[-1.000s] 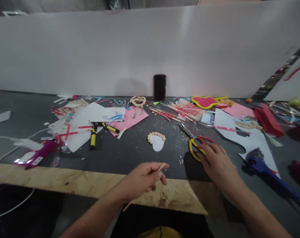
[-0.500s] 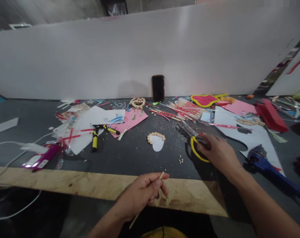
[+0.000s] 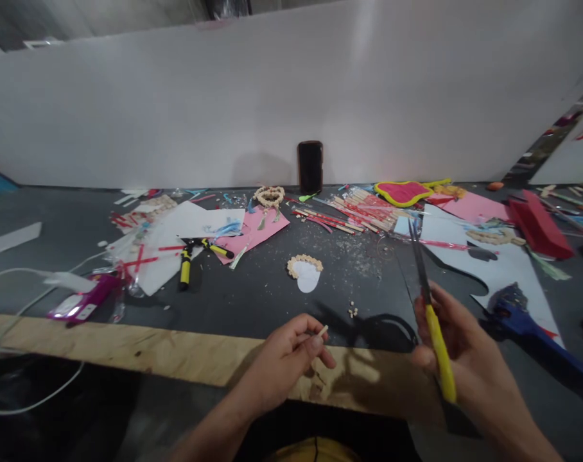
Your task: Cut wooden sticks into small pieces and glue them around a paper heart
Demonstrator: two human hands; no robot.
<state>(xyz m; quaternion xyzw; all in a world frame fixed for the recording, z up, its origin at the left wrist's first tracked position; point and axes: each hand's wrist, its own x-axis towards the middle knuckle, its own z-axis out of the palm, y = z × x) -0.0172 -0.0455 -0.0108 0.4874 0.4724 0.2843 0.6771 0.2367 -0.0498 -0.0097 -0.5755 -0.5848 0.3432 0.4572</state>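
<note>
Over the table's wooden front edge, my left hand (image 3: 294, 359) pinches a thin wooden stick (image 3: 323, 331), only its tip showing past the fingers. My right hand (image 3: 458, 350) grips yellow-handled scissors (image 3: 438, 346), raised off the table with the blades pointing up and away. Ahead of my hands lies a white heart-shaped paper (image 3: 307, 276). Small pale wooden pieces (image 3: 305, 260) line its upper edge. Several loose cut bits (image 3: 352, 312) lie between the heart and my right hand.
A blue glue gun (image 3: 527, 327) lies at right on white paper. Black-and-yellow pliers (image 3: 185, 266) and a purple device (image 3: 87, 301) with a white cable are at left. A phone (image 3: 311, 167) leans on the back panel, near red-wrapped sticks (image 3: 354, 212) and a beaded heart (image 3: 269, 196).
My right hand has picked the scissors up off the table and turned them upright. The stick in my left hand now shows less of its length.
</note>
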